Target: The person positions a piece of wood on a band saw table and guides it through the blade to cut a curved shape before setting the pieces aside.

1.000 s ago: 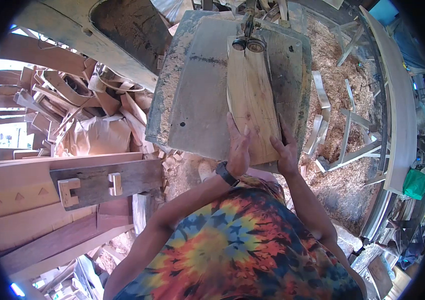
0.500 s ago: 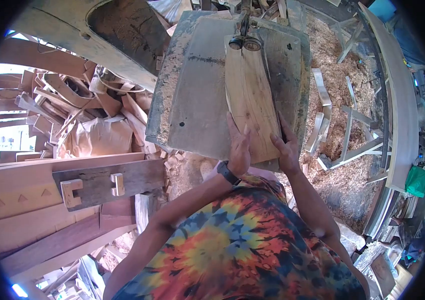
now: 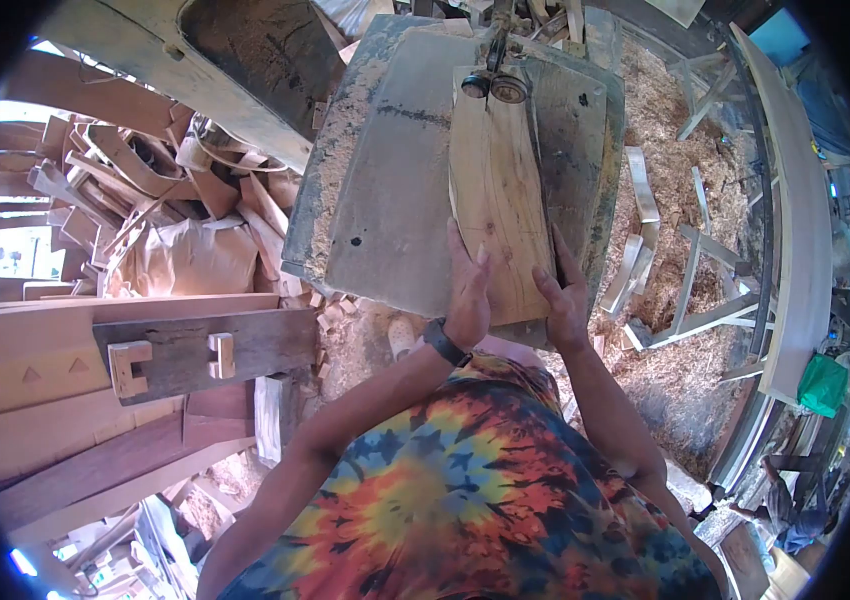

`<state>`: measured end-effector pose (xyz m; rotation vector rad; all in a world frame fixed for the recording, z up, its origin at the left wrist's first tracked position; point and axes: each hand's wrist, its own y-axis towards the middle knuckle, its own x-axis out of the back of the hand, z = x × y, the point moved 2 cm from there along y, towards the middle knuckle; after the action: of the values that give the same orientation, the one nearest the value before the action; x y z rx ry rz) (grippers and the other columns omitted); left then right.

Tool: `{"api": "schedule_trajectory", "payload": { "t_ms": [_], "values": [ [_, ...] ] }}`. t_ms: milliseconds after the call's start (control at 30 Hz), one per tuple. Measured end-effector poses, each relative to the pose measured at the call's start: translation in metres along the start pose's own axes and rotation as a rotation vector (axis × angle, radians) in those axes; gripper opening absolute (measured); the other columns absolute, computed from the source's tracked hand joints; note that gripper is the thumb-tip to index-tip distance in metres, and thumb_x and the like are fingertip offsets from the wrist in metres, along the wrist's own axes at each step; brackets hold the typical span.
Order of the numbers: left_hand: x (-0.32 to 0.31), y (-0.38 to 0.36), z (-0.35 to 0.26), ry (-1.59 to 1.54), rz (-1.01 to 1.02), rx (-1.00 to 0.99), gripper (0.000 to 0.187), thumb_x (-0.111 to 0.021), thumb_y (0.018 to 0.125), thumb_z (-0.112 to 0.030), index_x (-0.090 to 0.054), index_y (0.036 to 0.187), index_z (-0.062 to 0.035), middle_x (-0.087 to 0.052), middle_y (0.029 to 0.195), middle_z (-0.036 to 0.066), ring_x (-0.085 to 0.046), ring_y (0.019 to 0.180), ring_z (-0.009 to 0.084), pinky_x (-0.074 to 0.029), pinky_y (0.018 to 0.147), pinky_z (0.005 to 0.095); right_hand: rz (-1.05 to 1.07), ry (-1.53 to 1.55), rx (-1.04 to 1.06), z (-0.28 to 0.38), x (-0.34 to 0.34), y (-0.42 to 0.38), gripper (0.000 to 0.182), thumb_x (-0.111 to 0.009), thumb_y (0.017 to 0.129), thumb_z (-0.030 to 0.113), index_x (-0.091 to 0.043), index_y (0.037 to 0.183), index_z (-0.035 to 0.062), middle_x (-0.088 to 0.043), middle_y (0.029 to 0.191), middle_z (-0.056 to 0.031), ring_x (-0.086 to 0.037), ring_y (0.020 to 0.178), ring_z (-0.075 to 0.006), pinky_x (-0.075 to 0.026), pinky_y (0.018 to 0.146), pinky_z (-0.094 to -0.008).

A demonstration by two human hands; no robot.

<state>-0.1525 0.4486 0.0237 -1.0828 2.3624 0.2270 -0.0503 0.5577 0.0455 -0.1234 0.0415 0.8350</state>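
A pale wooden board [image 3: 500, 200] lies lengthwise on the flat grey table [image 3: 395, 190] of a saw. Its far end is under the blade guide with two round rollers [image 3: 493, 88]. My left hand [image 3: 469, 295], with a dark watch at the wrist, presses on the board's near left edge. On the near right edge rests my right hand [image 3: 563, 300], thumb on top and fingers along the side. Both hands grip the board between them. The blade itself is too small to make out.
A large machine arm [image 3: 145, 60] crosses the upper left. Wood offcuts [image 3: 125, 190] are piled at the left, above a dark plank [image 3: 275, 345] with two notched blocks. Curved offcuts [image 3: 640, 185] and wooden frames lie on sawdust at the right, beside a long board [image 3: 800, 220].
The view has shifted slightly. Both hands and the board appear slightly farther forward toward the rollers, with the hands still on its edges.
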Motion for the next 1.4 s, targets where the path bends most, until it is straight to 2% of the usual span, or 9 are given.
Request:
{"api": "schedule_trajectory", "payload": {
  "t_ms": [167,500,800,1100,1200,1400],
  "values": [
    [-0.003,0.003,-0.005,-0.074,0.056,-0.002,0.084,-0.044,0.106,-0.031,0.016,0.156,0.0004,-0.023,0.158,0.023,-0.033,0.144,0.0299,-0.029,0.119,0.0407,0.009,-0.010,-0.003,0.002,-0.002,0.002,0.076,-0.066,0.091,0.021,-0.033,0.153,-0.0062,-0.048,0.147,-0.0207,-0.047,0.135,-0.0260,-0.032,0.115,-0.0351],
    [0.001,0.006,0.000,-0.007,0.008,-0.012,0.083,-0.044,0.107,-0.030,0.015,0.156,-0.0005,-0.021,0.159,0.022,-0.033,0.144,0.0305,-0.029,0.119,0.0406,0.008,0.047,-0.015,0.002,-0.003,0.004,0.077,-0.067,0.090,0.021,-0.032,0.153,-0.0065,-0.048,0.147,-0.0201,-0.047,0.134,-0.0255,-0.033,0.115,-0.0350],
    [-0.005,0.008,-0.002,-0.150,0.022,0.037,0.084,-0.043,0.107,-0.029,0.020,0.156,-0.0033,-0.023,0.159,0.022,-0.035,0.144,0.0311,-0.029,0.119,0.0408,-0.001,0.018,0.034,0.001,-0.001,0.007,0.076,-0.067,0.091,0.024,-0.034,0.152,-0.0065,-0.049,0.146,-0.0201,-0.048,0.133,-0.0253,-0.035,0.114,-0.0352],
    [0.003,0.014,0.004,-0.031,0.013,-0.005,0.087,-0.045,0.106,-0.035,0.017,0.156,-0.0003,-0.019,0.160,0.022,-0.030,0.146,0.0306,-0.026,0.120,0.0403,0.006,0.016,0.009,0.009,-0.004,0.009,0.078,-0.067,0.090,0.024,-0.032,0.153,-0.0066,-0.048,0.147,-0.0202,-0.048,0.133,-0.0253,-0.035,0.113,-0.0350],
    [0.000,0.014,0.001,-0.059,-0.014,0.036,0.088,-0.046,0.105,-0.037,0.016,0.156,0.0009,-0.021,0.159,0.023,-0.032,0.145,0.0307,-0.027,0.119,0.0401,0.001,0.012,0.001,0.007,-0.003,0.011,0.078,-0.067,0.091,0.024,-0.031,0.153,-0.0068,-0.048,0.147,-0.0204,-0.048,0.134,-0.0254,-0.035,0.113,-0.0350],
    [-0.001,0.018,0.001,-0.058,0.018,-0.015,0.089,-0.046,0.105,-0.037,0.015,0.156,0.0021,-0.024,0.157,0.024,-0.033,0.144,0.0305,-0.029,0.119,0.0399,-0.003,0.061,0.004,0.005,-0.004,0.013,0.077,-0.067,0.091,0.025,-0.033,0.152,-0.0068,-0.048,0.147,-0.0204,-0.048,0.134,-0.0253,-0.035,0.113,-0.0355]
  ]
}}
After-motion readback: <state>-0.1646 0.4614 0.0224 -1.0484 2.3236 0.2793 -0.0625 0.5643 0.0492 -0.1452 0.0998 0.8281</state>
